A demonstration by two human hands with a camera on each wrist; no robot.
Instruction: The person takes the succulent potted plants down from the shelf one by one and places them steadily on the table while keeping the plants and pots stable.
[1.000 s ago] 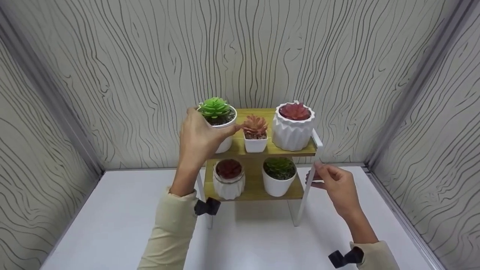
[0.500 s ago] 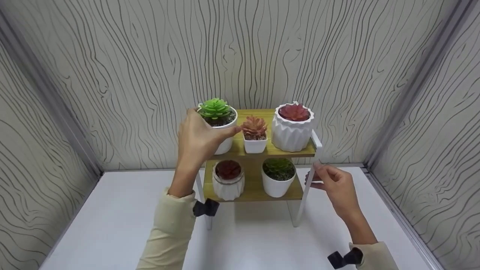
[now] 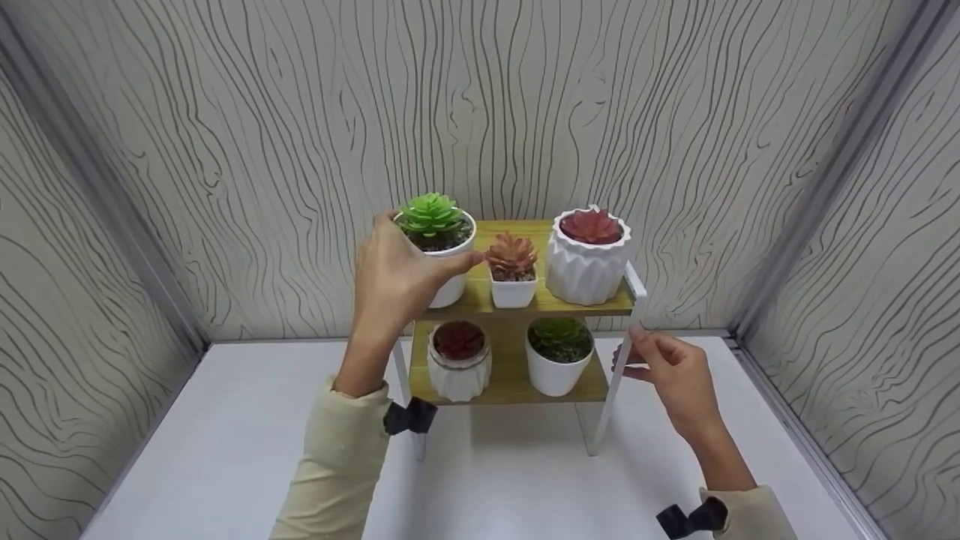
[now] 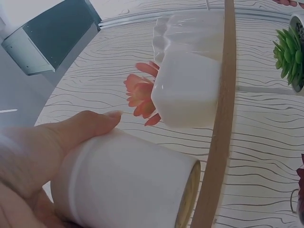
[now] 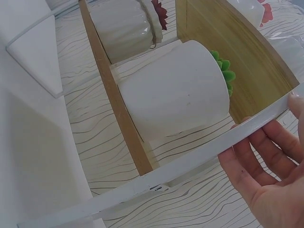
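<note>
My left hand (image 3: 397,274) grips a white round pot with a bright green succulent (image 3: 431,215) at the left end of the upper board. The thumb lies along its rim, and in the left wrist view the white pot (image 4: 128,183) stands slightly tilted, its base right at the board's edge. On the right, my right hand (image 3: 675,375) holds the white side frame (image 3: 616,375) of a two-tier wooden plant stand (image 3: 480,304). In the right wrist view its fingers (image 5: 270,152) wrap behind the bar, thumb on the near side.
A small square pot with an orange succulent (image 3: 513,294) and a ribbed white pot with a red one (image 3: 585,270) share the upper board. Below stand another ribbed pot (image 3: 459,379) and a green-planted white pot (image 3: 556,375). Wood-grain-patterned walls (image 3: 480,97) enclose the white table (image 3: 247,435).
</note>
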